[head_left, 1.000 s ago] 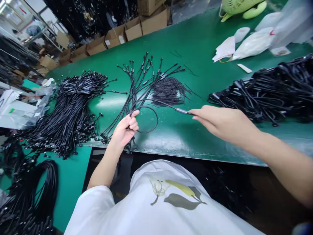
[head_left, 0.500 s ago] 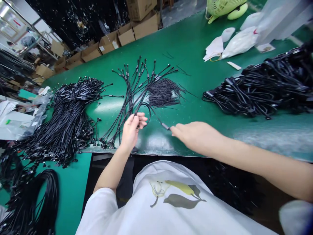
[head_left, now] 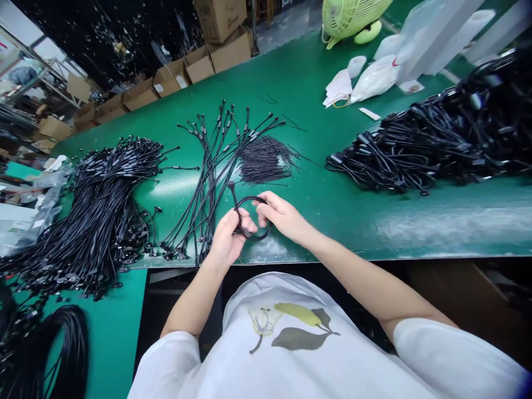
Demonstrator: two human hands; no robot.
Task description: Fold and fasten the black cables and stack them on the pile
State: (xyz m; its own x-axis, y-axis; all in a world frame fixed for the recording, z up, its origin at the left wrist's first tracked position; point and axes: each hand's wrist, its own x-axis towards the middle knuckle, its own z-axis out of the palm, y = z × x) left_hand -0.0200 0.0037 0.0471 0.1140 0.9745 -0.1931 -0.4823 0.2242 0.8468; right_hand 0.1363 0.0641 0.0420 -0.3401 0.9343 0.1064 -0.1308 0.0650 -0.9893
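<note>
My left hand (head_left: 230, 237) and my right hand (head_left: 281, 215) meet at the near edge of the green table (head_left: 332, 199), both closed on one thin black cable (head_left: 246, 203) bent into a small loop between them. One end of the cable sticks up beyond my fingers. Just past my hands lies a fanned row of similar black cables (head_left: 216, 160) with connector ends, and a tuft of thin black ties (head_left: 264, 159) beside it.
A large heap of black cables (head_left: 100, 216) lies at the left and another heap (head_left: 436, 144) at the right. White plastic bags (head_left: 374, 77) and a green fan (head_left: 353, 16) sit at the far side. Cardboard boxes (head_left: 199, 61) line the far edge.
My right hand has drawn the cable's end back from the right toward my left hand, and the cable now forms a small loop between both hands. The view has shifted right.
</note>
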